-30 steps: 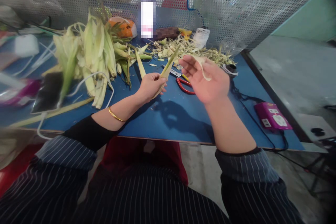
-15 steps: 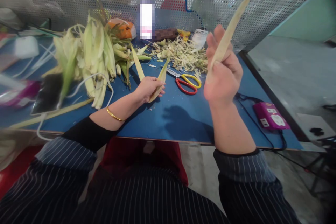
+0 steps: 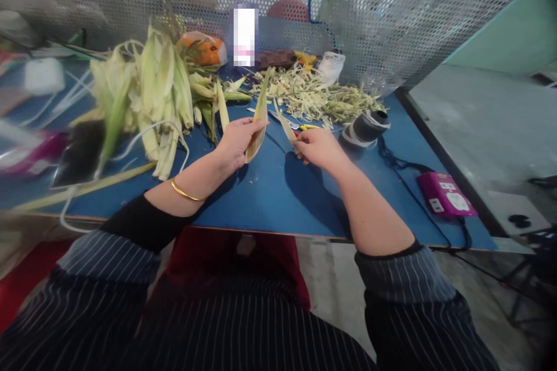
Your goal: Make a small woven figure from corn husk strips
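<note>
My left hand (image 3: pixel 237 142) is closed on a pale corn husk (image 3: pixel 260 113), its pointed tip standing up past the thumb. A second husk strip (image 3: pixel 222 107) rises behind the fingers of that hand. Just to the right, my right hand (image 3: pixel 319 151) pinches a narrower husk strip (image 3: pixel 285 124) by its lower end, tip tilted up and left. The two hands are apart, above the blue table. Scissors (image 3: pixel 310 127) with yellow and red handles lie behind my right hand, which mostly covers them.
Large husks (image 3: pixel 159 87) are heaped at the left, shredded scraps (image 3: pixel 300 90) at the back. A dark roll (image 3: pixel 365 127) with a pale band stands right of my right hand. Further right lies a purple box (image 3: pixel 448 194) with cords. A dark flat device (image 3: pixel 78 153) with a white cable is left.
My right hand has come down and left from its raised position, its husk strip now beside the left hand. The left hand's husk stands more upright. The dark roll has come into view.
</note>
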The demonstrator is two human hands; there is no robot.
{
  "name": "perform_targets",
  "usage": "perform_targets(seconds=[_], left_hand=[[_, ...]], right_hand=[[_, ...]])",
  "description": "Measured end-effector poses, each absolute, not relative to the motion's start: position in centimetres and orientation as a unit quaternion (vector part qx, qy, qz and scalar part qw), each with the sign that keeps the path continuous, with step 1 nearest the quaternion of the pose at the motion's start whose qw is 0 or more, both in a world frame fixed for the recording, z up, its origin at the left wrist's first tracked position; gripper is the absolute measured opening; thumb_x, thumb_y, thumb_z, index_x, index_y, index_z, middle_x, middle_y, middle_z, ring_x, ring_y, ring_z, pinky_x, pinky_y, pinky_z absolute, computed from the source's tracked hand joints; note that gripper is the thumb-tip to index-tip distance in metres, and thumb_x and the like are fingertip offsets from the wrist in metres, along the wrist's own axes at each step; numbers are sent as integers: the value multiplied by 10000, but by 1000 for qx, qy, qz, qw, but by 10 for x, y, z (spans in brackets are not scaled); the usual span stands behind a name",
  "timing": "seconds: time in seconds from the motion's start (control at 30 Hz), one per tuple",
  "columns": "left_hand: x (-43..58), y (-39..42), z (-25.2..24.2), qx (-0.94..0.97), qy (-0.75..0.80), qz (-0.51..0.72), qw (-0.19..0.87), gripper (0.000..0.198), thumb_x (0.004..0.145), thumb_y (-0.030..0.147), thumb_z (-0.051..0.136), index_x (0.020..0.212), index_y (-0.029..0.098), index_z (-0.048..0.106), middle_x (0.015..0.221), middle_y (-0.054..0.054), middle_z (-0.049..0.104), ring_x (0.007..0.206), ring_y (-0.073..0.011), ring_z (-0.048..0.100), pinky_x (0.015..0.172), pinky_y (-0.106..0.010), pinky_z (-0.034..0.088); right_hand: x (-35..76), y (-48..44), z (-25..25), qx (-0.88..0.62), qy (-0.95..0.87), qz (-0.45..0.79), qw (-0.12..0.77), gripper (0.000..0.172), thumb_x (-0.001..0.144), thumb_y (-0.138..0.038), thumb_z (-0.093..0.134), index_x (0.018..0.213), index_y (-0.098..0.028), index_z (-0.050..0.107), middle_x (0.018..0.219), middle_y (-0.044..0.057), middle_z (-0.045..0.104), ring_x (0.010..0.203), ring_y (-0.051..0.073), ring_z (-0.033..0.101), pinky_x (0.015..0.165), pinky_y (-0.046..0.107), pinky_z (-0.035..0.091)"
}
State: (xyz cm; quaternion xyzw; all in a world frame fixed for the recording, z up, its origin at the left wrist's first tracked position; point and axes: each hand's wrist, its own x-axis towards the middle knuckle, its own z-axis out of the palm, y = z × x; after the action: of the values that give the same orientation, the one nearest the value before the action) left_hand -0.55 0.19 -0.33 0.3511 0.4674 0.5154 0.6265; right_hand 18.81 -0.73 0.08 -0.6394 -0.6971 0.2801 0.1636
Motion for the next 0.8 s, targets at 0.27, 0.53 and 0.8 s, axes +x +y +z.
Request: perform_targets(seconds=[0.27,0.53,0.8], left_hand=[[2,-2,-12,369,453,530,614,164,682,233,745,680,159,599,571,29,561,474,-70,479,467,-220,368],[14,-14,-8,362,423,522,646,154,702,235,734,697,143,610,568,32,569,483,-71,503,475,-212,407],[11,-13,-10,404,409,498,649,120,731,201,707,763,127,618,700,-8,648,600,-99,604,603,-248,507]], right_hand=[[179,-13,5,-634,-718,116,262,353,837,-506,553,702,-183,593,654,35,611,621,154,534,581,285,376],[148,-24,-21,-502,-667,396,383,307,722,-430,698,667,-191,513,616,-14,551,563,114,501,551,273,423],[154,-20,-16,-492,-564,437,498,293,723,-418,717,650,-191,547,585,-27,529,524,90,476,523,257,436]])
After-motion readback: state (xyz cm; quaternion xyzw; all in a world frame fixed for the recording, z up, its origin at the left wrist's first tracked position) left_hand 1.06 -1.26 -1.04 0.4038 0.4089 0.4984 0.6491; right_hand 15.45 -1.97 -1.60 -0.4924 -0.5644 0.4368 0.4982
